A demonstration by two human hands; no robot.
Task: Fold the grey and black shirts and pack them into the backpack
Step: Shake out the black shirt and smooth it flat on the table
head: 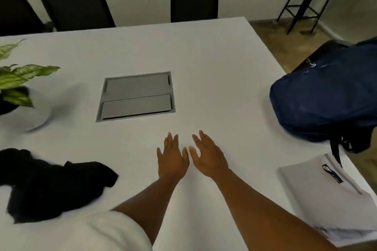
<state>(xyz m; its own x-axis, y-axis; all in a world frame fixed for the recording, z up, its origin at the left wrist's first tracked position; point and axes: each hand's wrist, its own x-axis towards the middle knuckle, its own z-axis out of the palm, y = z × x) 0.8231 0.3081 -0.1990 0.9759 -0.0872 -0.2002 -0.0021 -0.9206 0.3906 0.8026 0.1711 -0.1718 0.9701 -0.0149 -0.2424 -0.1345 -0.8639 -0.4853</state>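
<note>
Two shirts lie on the white table [204, 67], neither packed. The grey shirt [326, 195] sits folded flat at the near right edge, just below the blue backpack [322, 98], which rests on the table's right side; I cannot tell whether its opening is unzipped. The black shirt [51, 185] is a crumpled heap at the near left, not yet folded. The left hand [171, 159] and right hand [208, 157] hover side by side, fingers straight, holding nothing. Folding appears half done, with all packing left.

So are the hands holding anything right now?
No. The left hand and right hand are both open above the table, touching neither shirt.
</note>
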